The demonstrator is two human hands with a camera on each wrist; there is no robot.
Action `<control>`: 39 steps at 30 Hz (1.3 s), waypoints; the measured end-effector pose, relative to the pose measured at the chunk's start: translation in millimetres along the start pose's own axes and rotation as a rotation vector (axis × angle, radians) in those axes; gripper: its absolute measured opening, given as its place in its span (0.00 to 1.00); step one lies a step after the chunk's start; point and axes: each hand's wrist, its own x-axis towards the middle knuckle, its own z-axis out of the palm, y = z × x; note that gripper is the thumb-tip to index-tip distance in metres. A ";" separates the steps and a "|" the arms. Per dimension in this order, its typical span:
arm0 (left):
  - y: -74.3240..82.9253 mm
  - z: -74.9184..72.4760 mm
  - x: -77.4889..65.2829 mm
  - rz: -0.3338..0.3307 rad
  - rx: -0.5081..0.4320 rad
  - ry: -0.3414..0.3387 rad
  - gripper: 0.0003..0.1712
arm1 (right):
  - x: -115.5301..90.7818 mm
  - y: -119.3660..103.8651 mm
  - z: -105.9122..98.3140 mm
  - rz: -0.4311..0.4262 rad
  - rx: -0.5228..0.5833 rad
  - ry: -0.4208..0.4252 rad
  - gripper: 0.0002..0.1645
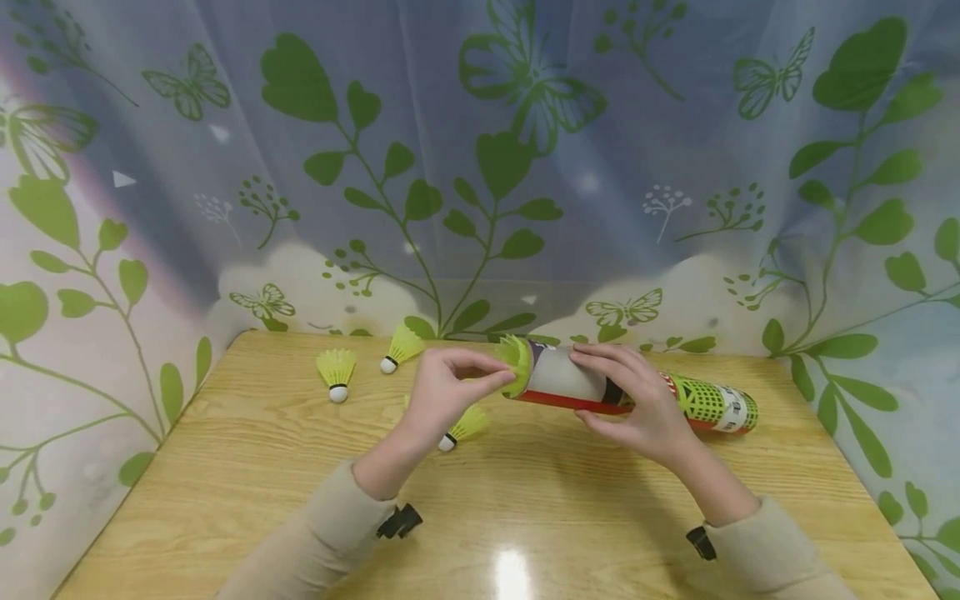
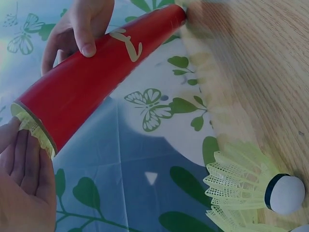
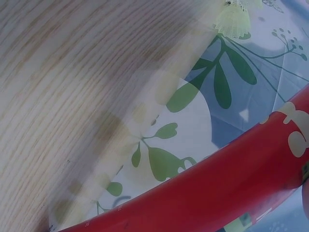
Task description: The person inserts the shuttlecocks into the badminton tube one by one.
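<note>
A long shuttlecock tube (image 1: 562, 375), red with green and white print, lies tilted across the right side in the head view. My right hand (image 1: 637, 400) grips it around the middle. At the tube's left mouth, my left hand (image 1: 457, 392) pinches the skirt of a yellow shuttlecock (image 1: 516, 367) between thumb and fingers. In the left wrist view that shuttlecock's skirt (image 2: 36, 130) sits inside the tube's rim, and its cork is hidden. The right wrist view shows the tube's red side (image 3: 217, 188), with barely any of the hand.
Yellow shuttlecocks with white corks lie on the wooden table (image 1: 525, 508): one at left (image 1: 337, 375), one near the back edge (image 1: 401, 347), and one (image 1: 463, 427) partly behind my left hand. A leaf-patterned curtain (image 1: 420, 167) hangs behind and beside the table.
</note>
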 end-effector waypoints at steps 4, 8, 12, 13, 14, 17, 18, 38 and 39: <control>-0.6 1.4 1.3 0.012 0.034 -0.032 0.05 | 0.7 -1.7 0.2 -0.008 0.024 0.003 0.41; -1.0 2.0 2.4 0.026 0.062 -0.056 0.05 | 1.8 -2.3 0.5 -0.027 0.044 0.007 0.40; -1.0 2.4 3.7 0.023 0.070 -0.077 0.05 | 1.8 -2.2 0.8 -0.030 0.046 0.010 0.39; -0.8 2.4 3.8 0.022 0.071 -0.082 0.04 | 1.7 -1.9 0.9 -0.028 0.046 0.009 0.39; -0.6 2.6 4.0 0.021 0.072 -0.086 0.04 | 1.5 -1.6 1.1 -0.025 0.045 0.008 0.39; 0.3 3.0 3.9 0.026 0.078 -0.099 0.03 | 0.4 -0.9 1.1 -0.014 0.025 -0.001 0.39; 0.7 3.2 3.6 0.024 0.080 -0.104 0.04 | 0.1 -0.7 1.1 -0.011 0.019 -0.004 0.39; 10.5 -15.8 -4.3 0.088 0.051 -0.268 0.08 | -3.0 0.3 2.3 -0.008 -0.007 -0.038 0.41; 6.6 -18.1 -3.8 0.101 0.047 -0.265 0.08 | -2.8 0.2 2.4 -0.010 -0.007 -0.039 0.40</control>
